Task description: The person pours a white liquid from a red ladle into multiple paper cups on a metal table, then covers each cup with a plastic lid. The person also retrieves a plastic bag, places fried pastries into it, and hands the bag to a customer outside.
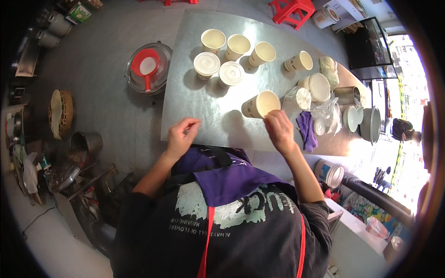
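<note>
My right hand (pixel 279 129) grips the rim of a paper cup (pixel 253 106) that is tilted above the steel table (pixel 208 107), its shadow falling to the left. Over the table's near left edge my left hand (pixel 182 135) has its fingers curled, with the thumb close to the forefinger; nothing shows in it. Two lidded paper cups (pixel 206 64) stand farther back. Behind and right of them are several cups without lids (pixel 238 46), and another open cup (pixel 299 62) is apart from these on the right.
Right on the table are a purple cloth (pixel 306 131), a clear plastic bag (pixel 326 114), a wrapped stack of lids (pixel 299 99), bowls (pixel 351 119) and a metal pot (pixel 347 94). Left of the table, a red strainer (pixel 146 64) rests on a large round pot (pixel 160 83). Red stools (pixel 292 12) stand behind.
</note>
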`<state>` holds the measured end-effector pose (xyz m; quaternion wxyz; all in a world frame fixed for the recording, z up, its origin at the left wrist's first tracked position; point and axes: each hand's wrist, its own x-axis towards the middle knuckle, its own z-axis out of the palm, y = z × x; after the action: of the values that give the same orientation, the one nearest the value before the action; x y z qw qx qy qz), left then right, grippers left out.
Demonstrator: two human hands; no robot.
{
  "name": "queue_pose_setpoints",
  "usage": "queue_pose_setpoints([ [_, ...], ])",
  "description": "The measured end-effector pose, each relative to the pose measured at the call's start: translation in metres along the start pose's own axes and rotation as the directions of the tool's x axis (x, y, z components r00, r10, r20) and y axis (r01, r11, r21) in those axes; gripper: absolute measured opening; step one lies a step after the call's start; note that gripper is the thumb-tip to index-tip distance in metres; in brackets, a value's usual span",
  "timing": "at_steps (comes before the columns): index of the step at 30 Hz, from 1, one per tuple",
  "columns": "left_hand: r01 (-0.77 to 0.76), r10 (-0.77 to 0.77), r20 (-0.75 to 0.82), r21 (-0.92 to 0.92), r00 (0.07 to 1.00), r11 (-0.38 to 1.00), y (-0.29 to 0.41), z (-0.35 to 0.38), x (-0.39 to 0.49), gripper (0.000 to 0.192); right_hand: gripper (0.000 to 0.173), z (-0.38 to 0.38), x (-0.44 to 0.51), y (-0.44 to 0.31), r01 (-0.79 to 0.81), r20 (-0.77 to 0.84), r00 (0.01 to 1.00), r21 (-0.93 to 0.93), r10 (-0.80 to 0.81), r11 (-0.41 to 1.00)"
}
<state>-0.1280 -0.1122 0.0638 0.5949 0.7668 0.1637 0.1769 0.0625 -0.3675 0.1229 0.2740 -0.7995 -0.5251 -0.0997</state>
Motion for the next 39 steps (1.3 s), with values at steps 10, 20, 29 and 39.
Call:
queue_pose_setpoints([
  [10, 0.315, -0.329, -0.179, -0.1, 0.927, 0.944, -0.075, -0.128, -0.069, 0.017, 0.043, 0.041, -0.011, -0.045, -0.202, -0.063, 0.979, -0.191, 0.193, 0.961],
  [20, 0.7, -0.705, -0.028, -0.1, 0.709, 0.708, -0.338, -0.238, 0.075, 0.023, 0.053, 0.354, 0.188, -0.201, -0.542, 0.268, 0.84, 0.462, 0.473, 0.702],
  [29, 0.474, -0.563, 0.104, 0.427, 0.82, 0.77, -0.509, -0.308, 0.203, 0.033, 0.059, 0.696, 0.216, -0.103, -0.956, 0.571, 0.289, 0.217, 0.768, 0.199],
  [39, 0.607, -0.602, -0.093, 0.037, 0.793, 0.794, -0.57, -0.221, 0.31, 0.016, 0.035, 0.664, 0.261, -0.057, -0.882, 0.411, 0.18, 0.469, 0.894, -0.038],
])
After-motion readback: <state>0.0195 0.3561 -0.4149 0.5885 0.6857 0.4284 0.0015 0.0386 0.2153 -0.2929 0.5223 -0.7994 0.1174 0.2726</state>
